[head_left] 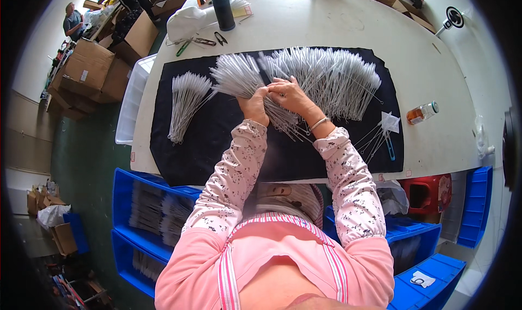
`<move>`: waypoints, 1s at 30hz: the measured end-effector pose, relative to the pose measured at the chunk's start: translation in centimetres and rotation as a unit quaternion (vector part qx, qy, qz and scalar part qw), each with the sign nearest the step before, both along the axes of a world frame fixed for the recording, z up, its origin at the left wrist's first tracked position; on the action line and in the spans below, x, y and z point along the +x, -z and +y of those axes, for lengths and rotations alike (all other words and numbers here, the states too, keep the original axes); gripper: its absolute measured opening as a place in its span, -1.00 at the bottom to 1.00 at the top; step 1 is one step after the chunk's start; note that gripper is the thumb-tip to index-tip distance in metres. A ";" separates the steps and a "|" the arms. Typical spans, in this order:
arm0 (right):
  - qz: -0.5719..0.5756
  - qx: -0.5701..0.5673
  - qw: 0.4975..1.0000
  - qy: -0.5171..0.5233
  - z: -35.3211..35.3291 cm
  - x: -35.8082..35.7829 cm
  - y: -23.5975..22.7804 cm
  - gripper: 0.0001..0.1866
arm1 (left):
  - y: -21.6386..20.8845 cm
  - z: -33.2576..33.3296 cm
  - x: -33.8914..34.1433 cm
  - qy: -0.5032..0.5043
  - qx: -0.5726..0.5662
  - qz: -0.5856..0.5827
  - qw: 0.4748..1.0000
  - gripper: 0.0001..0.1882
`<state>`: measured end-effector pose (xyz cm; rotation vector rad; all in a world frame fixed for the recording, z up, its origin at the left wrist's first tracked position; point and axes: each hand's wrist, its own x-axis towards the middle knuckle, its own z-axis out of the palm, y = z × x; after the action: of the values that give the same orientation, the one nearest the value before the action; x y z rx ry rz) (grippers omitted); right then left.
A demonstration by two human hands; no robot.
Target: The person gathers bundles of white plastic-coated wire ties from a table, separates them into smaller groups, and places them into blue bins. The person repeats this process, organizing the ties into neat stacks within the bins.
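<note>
Black cloth (187, 160) | blue crate (123, 201): white brushes (145, 207) | left fingers (260, 96) closed round brush bundle (237, 73); right fingers' (281, 87) hold unclear

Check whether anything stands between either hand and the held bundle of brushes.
Nothing visible does. The left hand grips the bundle of white-bristled wire brushes directly; the right hand is close over it, meeting the left, though its exact contact with the brushes is unclear.

Bristly brushes (235, 72), metal wire stems (284, 120); matt cloth (217, 157).
</note>
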<state>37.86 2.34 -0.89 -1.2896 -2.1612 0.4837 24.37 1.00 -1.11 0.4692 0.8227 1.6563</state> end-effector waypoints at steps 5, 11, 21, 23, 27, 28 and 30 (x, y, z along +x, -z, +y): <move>0.167 -0.034 0.985 -0.026 -0.2 -0.7 0.2 -0.76 | -0.2 0.8 -0.3 0.033 -0.007 -0.038 0.999 -0.39; 0.029 0.017 0.999 0.019 -0.5 0.7 0.2 -0.65 | -1.3 0.1 0.0 -0.023 0.023 0.023 0.999 -0.54; -0.198 0.006 0.976 0.092 -0.6 0.8 2.4 -0.54 | -6.8 -8.4 -1.0 0.030 0.250 0.331 0.909 -0.77; -0.199 0.018 0.975 0.094 -0.5 0.7 2.9 -0.54 | -7.0 -9.1 -1.5 -0.014 0.226 0.297 0.928 -0.82; -0.231 0.018 0.969 0.091 -0.7 0.2 2.8 -0.56 | -7.7 -10.1 -2.5 -0.029 0.209 0.242 0.947 -0.85; -0.225 0.015 0.970 0.091 -0.7 0.1 2.7 -0.56 | -7.7 -10.4 -2.9 -0.026 0.209 0.235 0.949 -0.85; -0.215 0.005 0.972 0.090 -0.6 0.1 2.7 -0.56 | -7.9 -11.0 -3.6 -0.032 0.209 0.257 0.943 -0.85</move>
<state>37.92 1.78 -3.55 -1.6909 -2.3477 0.1250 20.76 -9.96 6.82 1.2223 0.8613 1.7999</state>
